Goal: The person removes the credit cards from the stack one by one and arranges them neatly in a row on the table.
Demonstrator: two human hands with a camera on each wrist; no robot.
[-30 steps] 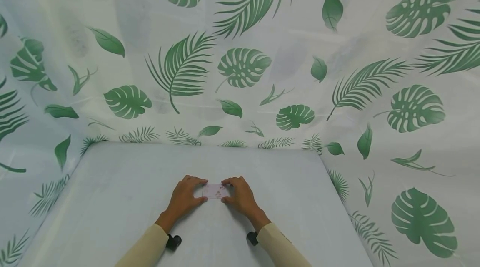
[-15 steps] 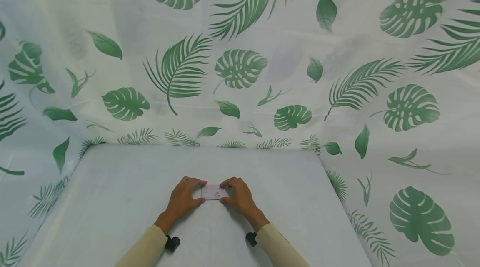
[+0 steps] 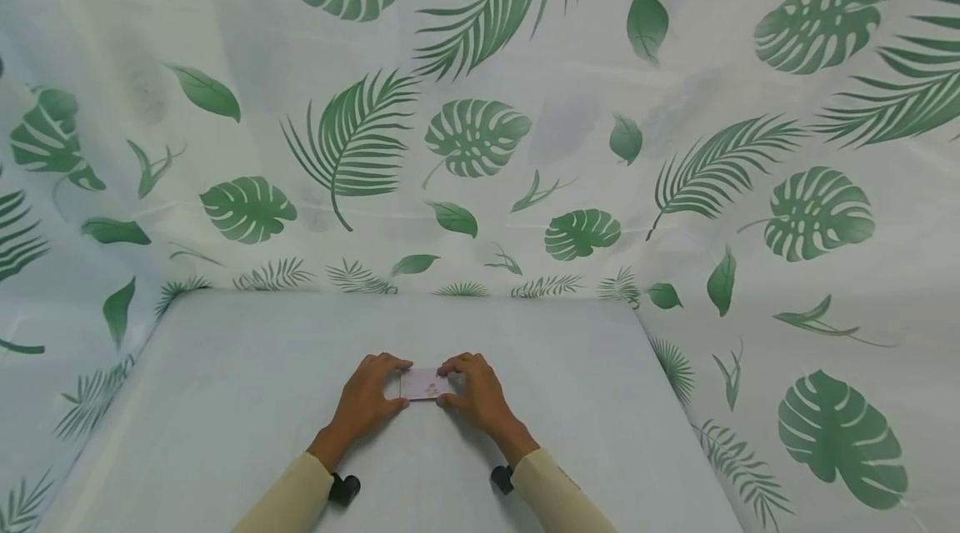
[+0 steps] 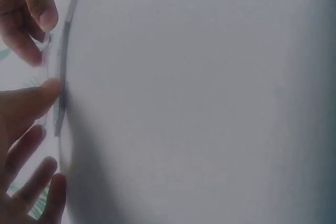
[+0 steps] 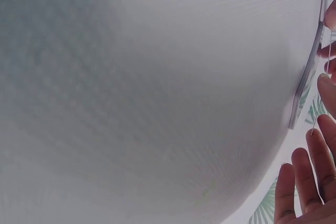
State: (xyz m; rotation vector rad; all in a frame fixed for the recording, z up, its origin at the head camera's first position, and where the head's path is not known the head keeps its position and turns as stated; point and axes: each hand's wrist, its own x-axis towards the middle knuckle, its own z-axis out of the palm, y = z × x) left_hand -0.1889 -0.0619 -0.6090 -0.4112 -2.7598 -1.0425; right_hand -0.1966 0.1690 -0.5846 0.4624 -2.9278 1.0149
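Both hands hold a small, thin, pale pink card [image 3: 422,384] with a flower print, low over the white table. My left hand [image 3: 367,390] pinches its left end, thumb at the near edge and fingertips at the far edge. At the right end my right hand [image 3: 480,391] grips in the same way, covering that end. From the side, the wrist views show a thin, partly clear edge between the fingertips. Just beyond it a thin, dark grey slab [image 5: 306,80] with a striped edge lies at the table's surface. How the slab and card join cannot be told.
The white table top [image 3: 247,366] spreads around both hands. A white curtain [image 3: 555,117] with green leaf prints rises along its far and side edges. Each wrist wears a black camera, one of them the left wrist camera [image 3: 345,489].
The head view has shifted slightly, so the scene sits a little further left. Both hands keep the same hold, and the card shows no clear movement of its own.
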